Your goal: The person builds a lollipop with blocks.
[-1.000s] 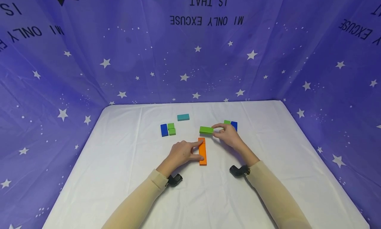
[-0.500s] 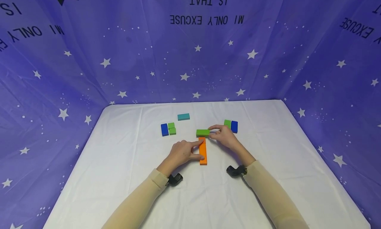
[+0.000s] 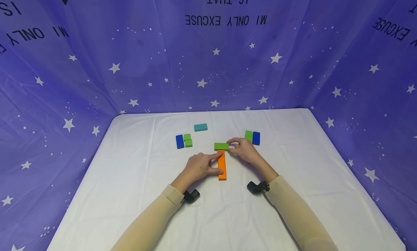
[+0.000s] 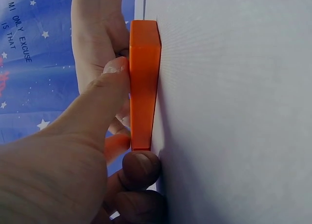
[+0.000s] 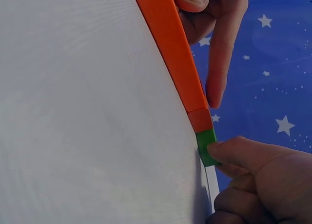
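A long orange block (image 3: 222,166) lies lengthwise at the table's middle, with a short orange block (image 5: 200,120) against its far end. My left hand (image 3: 199,166) rests its thumb and index finger on top of the orange pieces, thumb near, index far; its other fingers are curled. A green block (image 3: 221,146) lies crosswise at the far end of the orange row, forming a T and appearing to touch it. My right hand (image 3: 245,150) pinches the green block's right end between thumb and index finger. In the left wrist view the orange block (image 4: 145,82) hides the green one.
On the left are a blue block (image 3: 180,141) and two small green blocks (image 3: 188,140). A teal block (image 3: 200,127) lies farther back. Behind my right hand sit green pieces (image 3: 249,135) beside a blue block (image 3: 256,138). A starry purple curtain (image 3: 202,62) surrounds the white table (image 3: 114,207).
My right hand has moved left and slightly nearer with the green block, from beyond the orange row's right to its far end. The left hand has stayed on the orange blocks.
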A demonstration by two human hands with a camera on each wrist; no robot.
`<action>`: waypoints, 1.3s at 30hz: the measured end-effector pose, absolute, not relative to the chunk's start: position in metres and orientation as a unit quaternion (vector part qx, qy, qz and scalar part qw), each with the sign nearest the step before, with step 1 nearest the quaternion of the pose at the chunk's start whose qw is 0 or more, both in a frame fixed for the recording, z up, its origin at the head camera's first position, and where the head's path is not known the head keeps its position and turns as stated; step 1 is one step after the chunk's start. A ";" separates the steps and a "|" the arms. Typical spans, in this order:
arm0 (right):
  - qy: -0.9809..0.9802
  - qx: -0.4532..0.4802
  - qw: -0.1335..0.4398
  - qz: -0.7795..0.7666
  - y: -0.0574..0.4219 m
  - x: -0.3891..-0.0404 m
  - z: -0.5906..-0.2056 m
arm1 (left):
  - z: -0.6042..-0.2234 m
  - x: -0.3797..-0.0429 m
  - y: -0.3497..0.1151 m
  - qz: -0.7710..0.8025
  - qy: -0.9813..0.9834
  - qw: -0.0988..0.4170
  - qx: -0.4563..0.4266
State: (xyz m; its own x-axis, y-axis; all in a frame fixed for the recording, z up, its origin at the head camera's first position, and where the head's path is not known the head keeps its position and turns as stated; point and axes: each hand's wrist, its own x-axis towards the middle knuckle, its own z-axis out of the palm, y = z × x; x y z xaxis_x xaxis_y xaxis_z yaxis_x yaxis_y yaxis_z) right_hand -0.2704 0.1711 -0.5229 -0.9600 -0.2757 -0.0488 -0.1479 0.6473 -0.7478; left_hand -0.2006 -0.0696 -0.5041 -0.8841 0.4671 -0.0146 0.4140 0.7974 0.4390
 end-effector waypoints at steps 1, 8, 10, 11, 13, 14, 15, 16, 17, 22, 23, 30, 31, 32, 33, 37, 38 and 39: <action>0.905 -0.119 0.079 -0.400 0.171 -0.271 -0.523 | -0.504 -0.201 -0.070 0.218 0.946 0.062 0.232; 0.905 -0.129 0.079 -0.399 0.171 -0.270 -0.522 | -0.504 -0.202 -0.069 0.223 0.946 0.069 0.227; 0.904 -0.132 0.076 -0.399 0.171 -0.270 -0.522 | -0.504 -0.203 -0.069 0.224 0.946 0.069 0.224; 0.903 -0.132 0.076 -0.401 0.171 -0.270 -0.522 | -0.504 -0.203 -0.069 0.225 0.946 0.069 0.223; 0.903 -0.133 0.075 -0.401 0.171 -0.269 -0.522 | -0.505 -0.203 -0.068 0.224 0.946 0.070 0.222; 0.903 -0.134 0.075 -0.402 0.171 -0.268 -0.522 | -0.505 -0.204 -0.068 0.224 0.946 0.071 0.222; 0.903 -0.134 0.075 -0.400 0.171 -0.268 -0.522 | -0.505 -0.204 -0.068 0.223 0.947 0.072 0.221; 0.904 -0.134 0.076 -0.399 0.171 -0.268 -0.522 | -0.505 -0.204 -0.068 0.222 0.947 0.074 0.221; 0.904 -0.135 0.075 -0.398 0.171 -0.268 -0.522 | -0.504 -0.205 -0.068 0.223 0.947 0.076 0.220; 0.907 -0.135 0.072 -0.393 0.171 -0.269 -0.523 | -0.503 -0.205 -0.068 0.227 0.946 0.081 0.217; 0.907 -0.136 0.072 -0.392 0.171 -0.269 -0.524 | -0.502 -0.205 -0.068 0.230 0.946 0.080 0.215; 0.910 -0.135 0.072 -0.384 0.171 -0.269 -0.526 | -0.504 -0.206 -0.066 0.229 0.950 0.072 0.202; 0.910 -0.135 0.071 -0.385 0.171 -0.269 -0.526 | -0.504 -0.206 -0.065 0.227 0.950 0.071 0.201; 0.910 -0.136 0.070 -0.385 0.171 -0.268 -0.526 | -0.504 -0.206 -0.065 0.224 0.951 0.071 0.200; 0.910 -0.136 0.069 -0.385 0.171 -0.268 -0.525 | -0.504 -0.207 -0.065 0.221 0.952 0.071 0.199; 0.911 -0.136 0.067 -0.384 0.171 -0.267 -0.524 | -0.503 -0.209 -0.063 0.213 0.954 0.072 0.199; 0.911 -0.135 0.067 -0.384 0.171 -0.266 -0.523 | -0.503 -0.210 -0.063 0.211 0.954 0.073 0.199; 0.911 -0.134 0.068 -0.384 0.171 -0.266 -0.523 | -0.503 -0.210 -0.063 0.210 0.955 0.073 0.199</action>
State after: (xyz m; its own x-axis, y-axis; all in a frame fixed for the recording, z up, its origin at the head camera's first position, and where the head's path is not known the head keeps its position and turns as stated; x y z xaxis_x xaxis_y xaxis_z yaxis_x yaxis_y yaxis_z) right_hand -0.2663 0.1708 -0.5230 -0.9546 -0.2971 -0.0204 -0.1926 0.6684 -0.7184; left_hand -0.2104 -0.0631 -0.5035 -0.9104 0.4098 -0.0559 0.3485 0.8329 0.4299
